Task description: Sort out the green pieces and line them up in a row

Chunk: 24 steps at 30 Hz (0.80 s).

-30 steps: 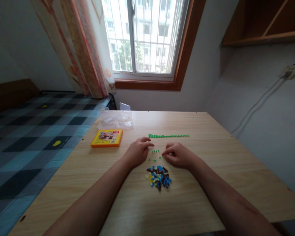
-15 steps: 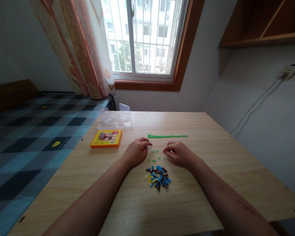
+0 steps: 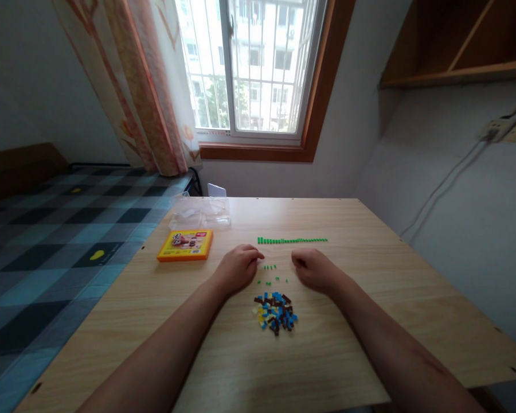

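Several small green pieces (image 3: 270,267) lie loose on the wooden table between my hands. My left hand (image 3: 239,267) rests just left of them, its fingers curled and a fingertip pointing right; anything inside it is hidden. To their right, my right hand (image 3: 311,268) is curled into a fist on the table, and what it may hold does not show. Beyond both hands a row of green pieces (image 3: 279,241) runs left to right. Nearer to me lies a pile of blue, brown and yellow bricks (image 3: 276,312).
A yellow-orange box (image 3: 184,245) lies at the left of the table (image 3: 348,344). Behind it stand clear plastic containers (image 3: 200,213). A checkered bed (image 3: 69,229) adjoins the left side, and a window (image 3: 262,69) is beyond the far edge.
My right hand has curled more tightly and drawn slightly to the right, away from the loose green pieces. My left hand has stayed nearly in place. The view has shifted slightly.
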Motion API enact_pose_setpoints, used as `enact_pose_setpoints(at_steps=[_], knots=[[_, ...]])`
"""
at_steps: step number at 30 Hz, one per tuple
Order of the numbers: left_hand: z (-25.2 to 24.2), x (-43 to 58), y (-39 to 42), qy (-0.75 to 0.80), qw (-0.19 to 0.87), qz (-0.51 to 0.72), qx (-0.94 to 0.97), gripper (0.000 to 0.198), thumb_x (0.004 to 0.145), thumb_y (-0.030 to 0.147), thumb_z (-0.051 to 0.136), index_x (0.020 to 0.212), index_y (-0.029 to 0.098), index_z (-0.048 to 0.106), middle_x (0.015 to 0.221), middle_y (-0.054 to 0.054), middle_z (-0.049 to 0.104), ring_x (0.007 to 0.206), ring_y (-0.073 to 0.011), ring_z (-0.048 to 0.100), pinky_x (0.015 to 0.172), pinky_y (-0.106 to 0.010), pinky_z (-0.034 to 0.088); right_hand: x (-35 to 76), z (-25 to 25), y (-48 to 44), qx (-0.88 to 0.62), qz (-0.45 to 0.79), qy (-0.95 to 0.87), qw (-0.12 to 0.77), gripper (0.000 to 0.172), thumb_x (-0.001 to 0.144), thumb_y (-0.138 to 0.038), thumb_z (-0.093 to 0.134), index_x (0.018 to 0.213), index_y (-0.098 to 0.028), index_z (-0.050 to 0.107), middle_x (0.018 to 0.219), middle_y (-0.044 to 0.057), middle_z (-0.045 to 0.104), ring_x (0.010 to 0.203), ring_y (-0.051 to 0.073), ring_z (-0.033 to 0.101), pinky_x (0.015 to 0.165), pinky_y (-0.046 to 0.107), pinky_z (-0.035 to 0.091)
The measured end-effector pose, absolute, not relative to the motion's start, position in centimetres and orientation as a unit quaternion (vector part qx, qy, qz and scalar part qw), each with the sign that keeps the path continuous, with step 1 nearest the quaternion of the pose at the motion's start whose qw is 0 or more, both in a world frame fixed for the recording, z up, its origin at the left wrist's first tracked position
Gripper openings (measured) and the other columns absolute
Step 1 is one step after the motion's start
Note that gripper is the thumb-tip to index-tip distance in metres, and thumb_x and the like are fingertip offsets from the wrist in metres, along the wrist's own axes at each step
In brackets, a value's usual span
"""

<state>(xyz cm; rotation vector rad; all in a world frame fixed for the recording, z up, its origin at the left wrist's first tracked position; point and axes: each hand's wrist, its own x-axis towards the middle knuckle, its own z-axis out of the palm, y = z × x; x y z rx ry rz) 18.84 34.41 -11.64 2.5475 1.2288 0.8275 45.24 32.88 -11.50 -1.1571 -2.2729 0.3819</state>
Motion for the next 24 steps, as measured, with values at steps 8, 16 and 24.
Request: enact_pose_setpoints(at_steps=[8, 16, 24], knots=[[-11.9, 18.8, 34.5, 0.418, 0.099, 0.272, 0.861, 0.026, 0.085, 0.011, 0.054, 0.094, 0.020, 0.076, 0.100, -0.006, 0.073, 0.095, -0.0201, 0.065, 0.089, -0.035, 0.053, 43.9, -12.0, 32.8, -0.390, 0.155, -0.871, 0.258, 0.028, 0.090, -0.019, 0.058, 0.109, -0.025, 0.077, 0.088, 0.004, 0.071, 0.078, 0.015, 0.063, 0.072, 0.026, 0.044], [-11.7, 18.7, 34.6, 0.414, 0.103, 0.273, 0.863, 0.025, 0.085, 0.011, 0.054, 0.094, 0.021, 0.076, 0.097, -0.006, 0.074, 0.094, -0.0199, 0.066, 0.089, -0.035, 0.053, 44.1, -12.0, 33.1, -0.398, 0.142, -0.870, 0.254, 0.023, 0.091, -0.020, 0.059, 0.102, -0.025, 0.078, 0.087, 0.004, 0.072, 0.078, 0.015, 0.064, 0.072, 0.025, 0.045], [-11.8, 18.4, 34.8, 0.418, 0.110, 0.274, 0.859, 0.025, 0.085, 0.012, 0.054, 0.092, 0.021, 0.076, 0.099, -0.005, 0.073, 0.095, -0.0201, 0.066, 0.089, -0.034, 0.053, 50.1, -11.1, 35.3, -0.517, 0.111, -0.824, 0.202, 0.016, 0.079, -0.019, 0.063, 0.082, -0.023, 0.079, 0.082, 0.003, 0.073, 0.074, 0.016, 0.063, 0.068, 0.026, 0.043]])
